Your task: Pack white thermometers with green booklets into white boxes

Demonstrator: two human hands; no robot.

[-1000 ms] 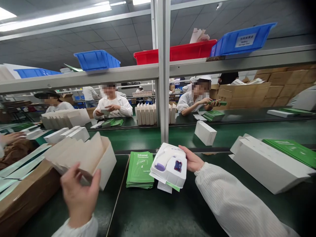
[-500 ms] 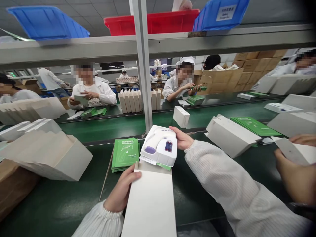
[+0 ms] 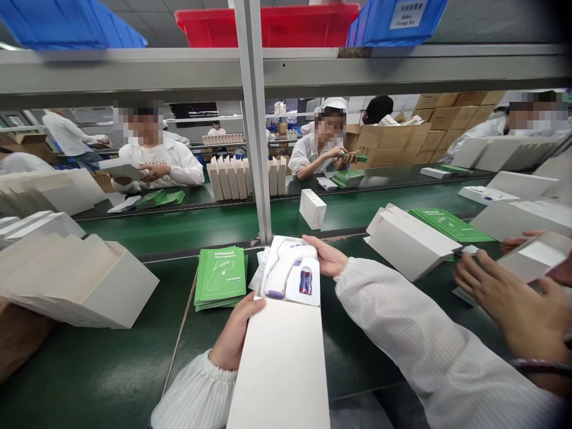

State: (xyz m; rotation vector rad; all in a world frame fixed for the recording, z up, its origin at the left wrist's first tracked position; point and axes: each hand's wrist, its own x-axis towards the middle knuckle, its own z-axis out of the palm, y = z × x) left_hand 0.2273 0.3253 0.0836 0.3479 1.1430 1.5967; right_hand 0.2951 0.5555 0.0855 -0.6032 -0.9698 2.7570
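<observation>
My left hand (image 3: 239,330) grips the upper left edge of a long white box (image 3: 283,363), thumb on its top face. At the box's far end, my right hand (image 3: 327,257) holds the far right corner of a white plastic tray (image 3: 292,245). In that tray lie a white infrared thermometer (image 3: 282,267) with purple parts and a pair of batteries (image 3: 306,281). The tray's near end is inside the box mouth. Just left of the tray sits a stack of green manuals (image 3: 221,277), with white leaflets (image 3: 259,268) beside it.
A metal post (image 3: 253,119) rises just beyond the tray. White cartons (image 3: 107,286) lean at the left; another carton (image 3: 409,241) lies at right. A co-worker's hands (image 3: 513,292) hold a box at far right. A small white box (image 3: 313,208) stands on the green conveyor (image 3: 214,217).
The tray has gone from resting on the box's open end to lying level with its mouth, partly inside. The co-worker's hand at right has moved forward with fingers spread.
</observation>
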